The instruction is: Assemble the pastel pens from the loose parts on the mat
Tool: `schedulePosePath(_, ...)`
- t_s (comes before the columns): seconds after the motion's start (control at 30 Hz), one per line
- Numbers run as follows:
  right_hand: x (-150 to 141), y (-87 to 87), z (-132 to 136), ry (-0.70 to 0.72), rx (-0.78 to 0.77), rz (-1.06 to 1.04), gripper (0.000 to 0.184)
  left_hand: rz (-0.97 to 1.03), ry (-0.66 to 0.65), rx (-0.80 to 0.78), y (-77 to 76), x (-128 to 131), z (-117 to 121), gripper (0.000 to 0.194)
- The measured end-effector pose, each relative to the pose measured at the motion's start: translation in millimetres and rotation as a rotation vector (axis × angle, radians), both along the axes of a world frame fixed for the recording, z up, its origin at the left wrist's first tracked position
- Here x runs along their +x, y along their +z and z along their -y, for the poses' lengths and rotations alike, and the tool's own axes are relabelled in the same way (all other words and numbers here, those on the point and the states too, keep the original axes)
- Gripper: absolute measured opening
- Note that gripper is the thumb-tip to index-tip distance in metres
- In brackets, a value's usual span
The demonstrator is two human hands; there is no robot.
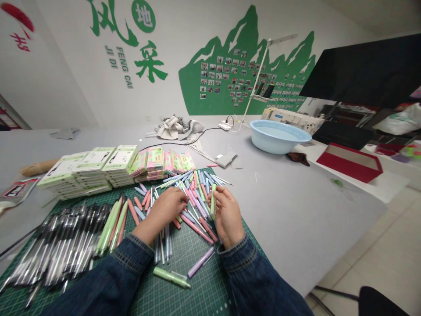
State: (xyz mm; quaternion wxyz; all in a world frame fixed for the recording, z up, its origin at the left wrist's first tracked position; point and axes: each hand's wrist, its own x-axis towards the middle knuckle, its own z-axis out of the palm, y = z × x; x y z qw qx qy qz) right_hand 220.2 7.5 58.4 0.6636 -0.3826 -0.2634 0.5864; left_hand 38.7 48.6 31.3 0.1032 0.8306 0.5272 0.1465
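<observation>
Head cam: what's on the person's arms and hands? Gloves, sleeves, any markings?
Both arms wear long dark blue denim jacket sleeves with a mottled, faded wash. The left hand and right hand are bare, with no gloves. No cables or sensors show on either arm.

I saw the grey table (296, 210) bearing a green cutting mat (210, 294) strewn with pens (197, 219) at centre, stacked pen boxes (118, 160) behind, and a blue basin (276, 136) upper right.
</observation>
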Motion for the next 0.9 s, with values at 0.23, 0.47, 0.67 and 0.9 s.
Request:
schedulePosePath(0.23,3,1.4,-1,-0.025,-0.030,0.014,0.015,0.006,-0.018,0.019,-3.1,7,-8,0.018)
schedulePosePath(0.47,8,4.1,-2,-0.046,-0.027,-0.013,0.015,0.009,-0.056,0.081,1.2,7,-2,0.018)
schedulePosePath(0.67,12,4.4,-2,-0.037,-0.013,-0.046,0.017,0.031,-0.332,-0.018,-0.4,21,11,0.042)
schedulePosePath(0.9,19,2.7,-5,-0.057,-0.010,-0.049,0.015,-0.049,-0.247,-0.169,7.1,0,22,0.038)
